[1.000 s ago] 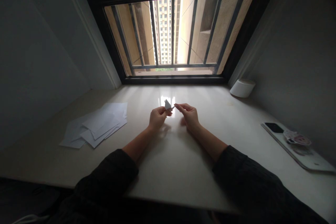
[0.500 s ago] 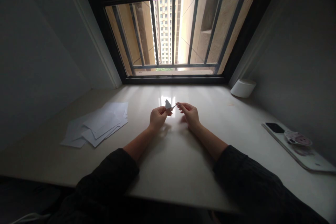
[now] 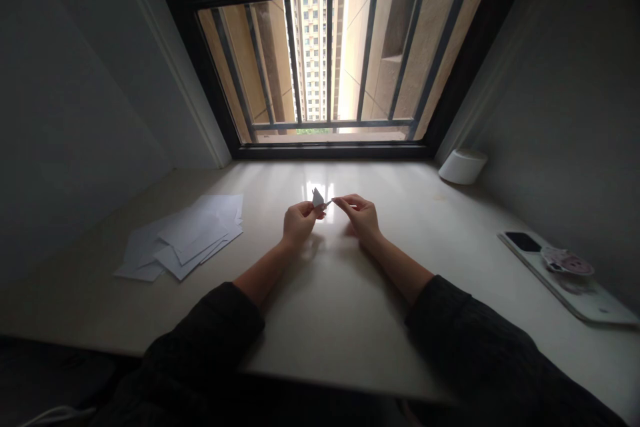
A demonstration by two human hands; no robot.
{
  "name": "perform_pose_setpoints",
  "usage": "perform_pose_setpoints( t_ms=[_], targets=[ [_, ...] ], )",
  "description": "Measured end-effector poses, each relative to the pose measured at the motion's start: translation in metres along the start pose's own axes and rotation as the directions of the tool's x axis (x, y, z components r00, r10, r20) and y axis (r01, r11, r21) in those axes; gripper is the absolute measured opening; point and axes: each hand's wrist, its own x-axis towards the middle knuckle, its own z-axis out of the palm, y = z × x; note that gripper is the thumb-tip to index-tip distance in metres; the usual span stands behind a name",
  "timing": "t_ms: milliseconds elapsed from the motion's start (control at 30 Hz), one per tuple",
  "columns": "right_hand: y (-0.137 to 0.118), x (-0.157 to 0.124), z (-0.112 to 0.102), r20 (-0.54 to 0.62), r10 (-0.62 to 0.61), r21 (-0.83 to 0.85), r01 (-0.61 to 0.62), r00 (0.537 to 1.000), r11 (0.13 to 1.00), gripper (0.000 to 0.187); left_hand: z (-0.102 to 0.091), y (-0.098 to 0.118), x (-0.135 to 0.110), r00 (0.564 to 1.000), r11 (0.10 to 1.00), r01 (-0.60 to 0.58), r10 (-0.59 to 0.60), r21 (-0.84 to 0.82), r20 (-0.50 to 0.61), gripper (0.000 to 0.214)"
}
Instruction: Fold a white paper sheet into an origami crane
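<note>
A small folded paper figure (image 3: 318, 198), pale and pointed at the top, is held just above the white surface. My left hand (image 3: 299, 221) is closed around its lower left part, thumb and fingers pinching it. From the figure a thin pointed tip reaches out to the right. My right hand (image 3: 364, 217) pinches the end of that tip between thumb and fingertips. The fingers cover the lower folds of the paper.
Several loose white paper sheets (image 3: 193, 233) lie overlapping on the left of the white counter (image 3: 320, 320). At the right are a phone (image 3: 565, 287) with a round grip and a white cylindrical object (image 3: 463, 167). A barred window (image 3: 330, 153) stands behind.
My right hand has shifted slightly left, and its fingertips have closed on the figure's thin tip. The left hand and the paper figure have moved a little to the left.
</note>
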Motion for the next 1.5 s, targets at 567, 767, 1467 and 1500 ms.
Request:
perform_pose_setpoints(
  t_ms=[567, 767, 1467, 1500],
  targets=[
    [0.0, 0.001, -0.002, 0.034, -0.043, -0.14, 0.047, 0.999, 0.989, 0.028, -0.001, -0.008, 0.003, 0.996, 0.988, -0.081, 0.078, 0.135, 0.032, 0.029],
    [-0.001, 0.002, -0.003, 0.026, -0.037, -0.157, 0.041, 0.999, 0.987, 0.031, -0.001, -0.007, 0.002, 0.997, 0.989, -0.072, 0.069, 0.131, 0.026, 0.028],
    [0.01, 0.006, -0.005, 0.076, 0.01, -0.086, -0.003, 0.997, 0.996, 0.032, -0.001, -0.005, 0.002, 0.996, 0.989, -0.074, 0.067, 0.128, 0.055, 0.031],
    [0.011, 0.006, -0.005, 0.08, 0.009, -0.085, -0.002, 0.997, 0.996, 0.031, -0.001, -0.005, 0.001, 0.996, 0.989, -0.072, 0.065, 0.131, 0.053, 0.031]
  ],
)
